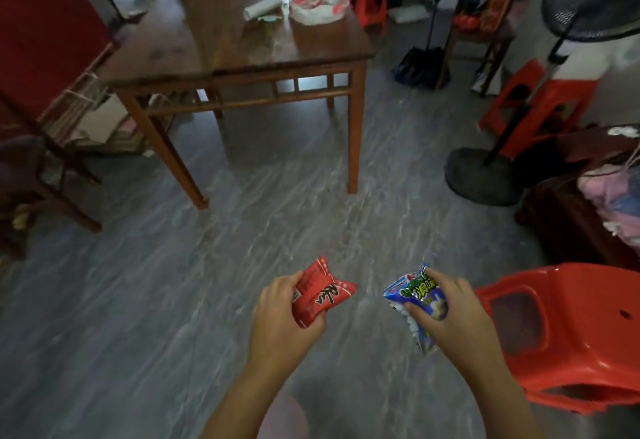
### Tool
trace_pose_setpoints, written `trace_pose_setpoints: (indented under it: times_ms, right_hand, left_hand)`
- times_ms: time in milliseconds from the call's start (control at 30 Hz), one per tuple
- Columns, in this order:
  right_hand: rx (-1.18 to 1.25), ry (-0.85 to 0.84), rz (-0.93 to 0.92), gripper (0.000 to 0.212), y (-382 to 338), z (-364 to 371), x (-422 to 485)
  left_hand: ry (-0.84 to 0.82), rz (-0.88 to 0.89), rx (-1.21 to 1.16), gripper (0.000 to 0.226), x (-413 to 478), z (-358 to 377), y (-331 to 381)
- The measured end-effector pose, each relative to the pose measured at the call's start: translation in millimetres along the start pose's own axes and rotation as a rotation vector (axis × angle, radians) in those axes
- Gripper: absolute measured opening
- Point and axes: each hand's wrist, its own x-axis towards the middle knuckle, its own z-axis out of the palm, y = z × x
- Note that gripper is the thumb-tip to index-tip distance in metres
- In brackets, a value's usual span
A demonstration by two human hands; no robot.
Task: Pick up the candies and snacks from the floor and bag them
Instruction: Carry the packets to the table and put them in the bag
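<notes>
My left hand (284,317) grips a red snack packet (322,291) with black lettering, held above the grey floor (173,300). A blue snack packet (415,303) with green lettering is clutched in my right hand (453,317), thumb across its front. Both hands are low in the head view, side by side and apart. A white plastic bag (318,3) with red print lies on the far side of the wooden table (207,43). No other candy shows on the floor.
A red plastic stool (581,334) stands at my right. A fan base and pole (481,175) stand right of the table, with more red stools (533,99) behind. A dark wooden chair (41,175) is at left. A white roll (263,7) lies on the table.
</notes>
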Motion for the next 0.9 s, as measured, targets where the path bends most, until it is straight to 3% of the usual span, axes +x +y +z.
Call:
trace_pose_setpoints:
  times_ms: [267,600,900]
  right_hand:
    - [-0.056,0.032,0.022,0.060,-20,-16,78]
    - [-0.140,0.058,-0.002,0.060,-92,11,250]
    - [-0.115,0.184,0.120,0.059,-54,-25,356]
  left_hand:
    - [-0.071,0.089,0.026,0.057,100,-1,4]
    - [-0.099,0.229,0.078,0.058,305,-24,-23]
    - [-0.188,0.298,-0.042,0.059,435,68,38]
